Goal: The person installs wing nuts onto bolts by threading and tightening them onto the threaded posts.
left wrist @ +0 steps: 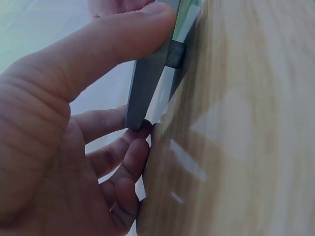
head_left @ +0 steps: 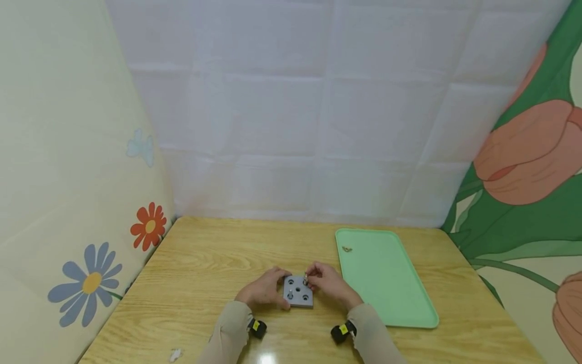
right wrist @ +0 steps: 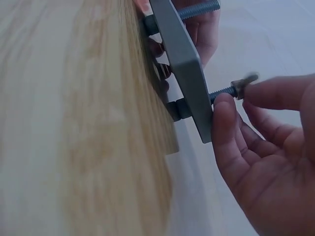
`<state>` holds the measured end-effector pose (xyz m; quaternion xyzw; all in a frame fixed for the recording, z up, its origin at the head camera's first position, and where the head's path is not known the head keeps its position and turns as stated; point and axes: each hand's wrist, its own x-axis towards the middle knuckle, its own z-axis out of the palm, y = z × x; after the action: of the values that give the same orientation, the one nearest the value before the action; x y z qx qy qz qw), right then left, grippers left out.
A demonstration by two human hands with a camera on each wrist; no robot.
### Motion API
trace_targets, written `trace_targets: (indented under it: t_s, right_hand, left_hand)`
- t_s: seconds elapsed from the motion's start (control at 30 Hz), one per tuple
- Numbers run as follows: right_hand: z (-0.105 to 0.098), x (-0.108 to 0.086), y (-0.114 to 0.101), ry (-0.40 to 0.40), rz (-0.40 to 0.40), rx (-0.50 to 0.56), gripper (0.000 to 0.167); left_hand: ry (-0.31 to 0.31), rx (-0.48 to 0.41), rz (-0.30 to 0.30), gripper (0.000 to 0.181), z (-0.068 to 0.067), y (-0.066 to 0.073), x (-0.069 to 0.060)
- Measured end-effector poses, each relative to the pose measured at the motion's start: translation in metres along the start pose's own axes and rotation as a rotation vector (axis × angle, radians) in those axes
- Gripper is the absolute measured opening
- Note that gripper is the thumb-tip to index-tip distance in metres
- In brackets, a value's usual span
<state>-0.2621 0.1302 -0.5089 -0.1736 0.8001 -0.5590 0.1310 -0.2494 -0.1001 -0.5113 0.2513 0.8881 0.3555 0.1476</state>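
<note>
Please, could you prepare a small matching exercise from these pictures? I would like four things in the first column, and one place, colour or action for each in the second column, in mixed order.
Column 1
1. Tray
2. Small brass-coloured piece
3. Left grip
4. Right grip

Column 2
A. pinching a wing nut on a bolt
B. pale green
C. holding the metal plate at its left side
D. lying near a far left corner

Right pairs: 1-B, 2-D, 3-C, 4-A
</note>
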Motion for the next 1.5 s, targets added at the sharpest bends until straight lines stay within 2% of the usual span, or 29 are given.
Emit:
trace_targets:
  t_s: [0.17,0.33,0.5,0.67,0.73,0.87,0.97,1.1,1.17,1.23,1.37,1.5]
  right_hand:
    - [-0.001,0.001,0.003,-0.012,-0.018,-0.068,0.032]
    - [-0.001,0.001,0.005,-0.027,-0.040,-0.087,0.024]
    - [-0.001,0.000,0.003,-0.013,-0.017,-0.108,0.010]
    - [0.000,0.000,0.002,0.012,-0.001,-0.160,0.014]
    - [0.001,0.001,0.002,0.019,0.008,-0.137,0.015]
    - [0.003,0.001,0.001,0.030,0.022,-0.025,0.013]
    - [0.003,0.002,0.002,0.029,0.011,-0.022,0.010]
    - [0.001,0.003,0.003,0.007,-0.018,-0.087,0.031]
    - [0.001,0.002,0.002,-0.004,-0.029,-0.081,0.036]
    - [0.001,-0.003,-0.007,-0.012,-0.034,-0.088,0.032]
    - [0.001,-0.003,-0.005,-0.006,-0.013,-0.111,0.014]
    - [0.001,0.001,0.003,0.016,0.025,-0.149,0.010]
  left_hand:
    - [0.002,0.002,-0.005,0.077,0.000,0.001,0.000]
    - [0.001,0.001,-0.024,0.077,0.000,0.000,0.001]
    - [-0.001,0.001,-0.025,0.077,0.000,0.000,0.001]
    - [-0.004,0.000,-0.017,0.076,0.000,0.000,0.001]
    - [-0.004,0.003,-0.016,0.077,-0.001,0.000,0.001]
    - [-0.003,0.005,-0.008,0.077,-0.001,0.001,0.000]
    - [-0.005,0.007,0.001,0.077,-0.001,0.001,0.000]
    - [-0.005,0.008,0.003,0.077,-0.001,0.002,0.000]
    - [-0.005,0.004,-0.002,0.076,-0.002,0.002,0.000]
    - [-0.005,0.002,-0.009,0.076,-0.001,0.002,0.000]
    - [-0.007,-0.007,-0.021,0.077,0.000,0.001,0.001]
    - [-0.004,-0.009,-0.022,0.078,0.000,0.001,0.001]
